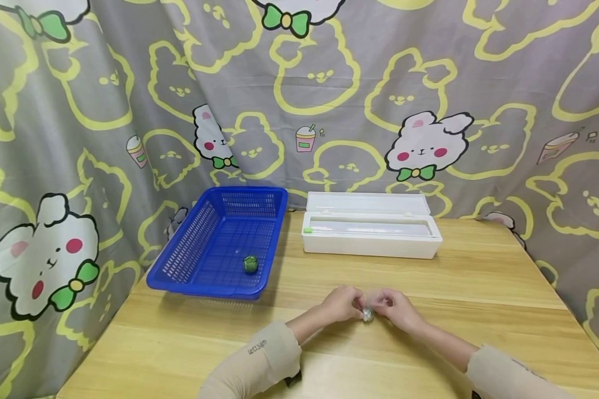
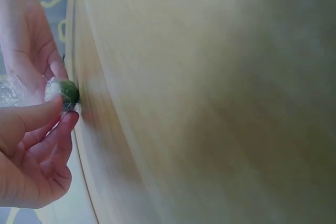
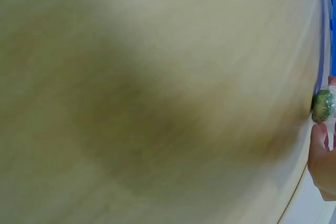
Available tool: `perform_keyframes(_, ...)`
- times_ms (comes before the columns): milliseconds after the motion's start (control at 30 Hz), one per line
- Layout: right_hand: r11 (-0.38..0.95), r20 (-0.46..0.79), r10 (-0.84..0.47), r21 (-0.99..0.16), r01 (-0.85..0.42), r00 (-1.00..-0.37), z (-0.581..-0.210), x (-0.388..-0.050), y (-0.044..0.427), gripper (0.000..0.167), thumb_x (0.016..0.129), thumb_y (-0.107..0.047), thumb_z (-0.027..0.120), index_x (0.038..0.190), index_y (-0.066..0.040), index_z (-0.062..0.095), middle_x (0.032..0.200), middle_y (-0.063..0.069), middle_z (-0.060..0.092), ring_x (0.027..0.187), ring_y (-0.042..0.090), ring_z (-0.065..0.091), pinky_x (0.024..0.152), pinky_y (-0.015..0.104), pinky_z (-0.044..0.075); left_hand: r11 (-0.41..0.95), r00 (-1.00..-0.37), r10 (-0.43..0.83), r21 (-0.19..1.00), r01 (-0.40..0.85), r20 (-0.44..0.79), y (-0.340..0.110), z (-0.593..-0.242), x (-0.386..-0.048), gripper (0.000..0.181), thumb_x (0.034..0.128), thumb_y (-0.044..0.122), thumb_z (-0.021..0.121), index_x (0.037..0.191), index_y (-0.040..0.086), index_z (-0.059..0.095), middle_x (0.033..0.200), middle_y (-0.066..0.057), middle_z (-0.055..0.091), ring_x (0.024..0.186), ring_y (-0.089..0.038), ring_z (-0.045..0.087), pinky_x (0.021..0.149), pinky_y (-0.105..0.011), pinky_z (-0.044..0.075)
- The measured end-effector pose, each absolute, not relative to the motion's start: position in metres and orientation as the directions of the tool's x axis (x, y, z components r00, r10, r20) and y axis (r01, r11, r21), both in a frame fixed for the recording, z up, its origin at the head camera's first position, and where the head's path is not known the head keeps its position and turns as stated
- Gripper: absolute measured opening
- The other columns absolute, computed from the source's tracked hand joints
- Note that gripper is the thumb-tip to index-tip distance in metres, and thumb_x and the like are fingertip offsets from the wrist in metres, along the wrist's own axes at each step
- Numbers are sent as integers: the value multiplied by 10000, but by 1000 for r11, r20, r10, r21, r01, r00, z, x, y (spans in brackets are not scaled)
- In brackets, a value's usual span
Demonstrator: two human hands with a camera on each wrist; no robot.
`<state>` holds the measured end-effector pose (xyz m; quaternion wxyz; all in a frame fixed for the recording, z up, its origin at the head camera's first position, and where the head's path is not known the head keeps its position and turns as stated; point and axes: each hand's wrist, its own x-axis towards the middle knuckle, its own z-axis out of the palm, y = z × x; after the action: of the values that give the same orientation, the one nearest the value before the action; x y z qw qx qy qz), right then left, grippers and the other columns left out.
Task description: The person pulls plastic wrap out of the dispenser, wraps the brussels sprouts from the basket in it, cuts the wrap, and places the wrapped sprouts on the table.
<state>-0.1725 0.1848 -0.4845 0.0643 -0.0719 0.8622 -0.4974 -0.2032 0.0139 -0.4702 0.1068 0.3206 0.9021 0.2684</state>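
Observation:
In the head view, my left hand (image 1: 341, 305) and right hand (image 1: 399, 311) meet around a small green round item (image 1: 367, 315) on or just above the table. The left wrist view shows my left hand (image 2: 31, 156) pinching the green item (image 2: 70, 95), partly covered in clear film, between thumb and fingers. My right hand (image 2: 29, 40) is beside it with crinkled clear film (image 2: 9, 94) at its fingers. Only part of my right hand (image 3: 323, 161) shows at the edge of the right wrist view, close to the green item (image 3: 322, 106).
A blue perforated basket (image 1: 207, 289) stands at the left with another green round item (image 1: 250, 264) inside. Behind the hands is a long white box (image 1: 369, 245), its lid raised and a green tab (image 1: 307, 230) at its left end. A patterned curtain (image 1: 259, 83) hangs behind the table.

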Motion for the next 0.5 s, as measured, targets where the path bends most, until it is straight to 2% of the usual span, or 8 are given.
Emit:
perform_keyframes(200,497,35,-251,-853,-160,-967,-488,-171,188,60,790,-57,664,793,-29,611,846,26,629,826,131,536,722,233,438,659,-786,618,560,501,-23,16,-471,-204,150,666,65,781,765,72,668,741,17,662,628,-23,535,616,-111,415)
perform_keyframes(367,432,81,-348,-870,-236,-934,-490,-170,193,61,767,21,637,821,-5,628,899,99,645,873,165,586,774,247,488,657,-802,597,582,479,-13,17,-472,-204,161,662,58,785,710,53,632,714,9,633,613,-43,498,585,-117,406)
perform_keyframes(500,397,142,-408,-862,-315,-902,-493,-170,196,110,768,72,607,855,26,655,949,179,640,902,182,603,793,277,504,647,-811,585,613,453,-18,17,-472,-205,231,674,33,775,827,35,602,733,-25,651,632,-71,557,582,-120,423)
